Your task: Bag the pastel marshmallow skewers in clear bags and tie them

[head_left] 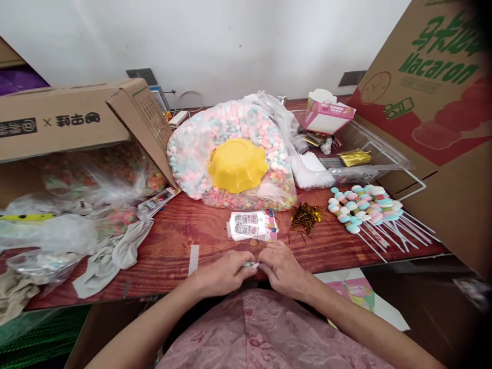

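At the table's front edge, my left hand and my right hand meet with fingers pinched together. Between them shows a small white and pale-green bit, mostly covered by the fingers, so its kind is unclear. Just beyond my hands lies a stack of printed clear packets. Right of the packets is a loose bunch of gold twist ties. Farther right, several marshmallow skewers lie in a pile, their white sticks pointing towards the lower right.
A large bag of pastel marshmallows with an upturned yellow bowl on it stands at the back. An open carton is on the left, a Macaron carton on the right. A clear bin holds more ties. A grey cloth lies front left.
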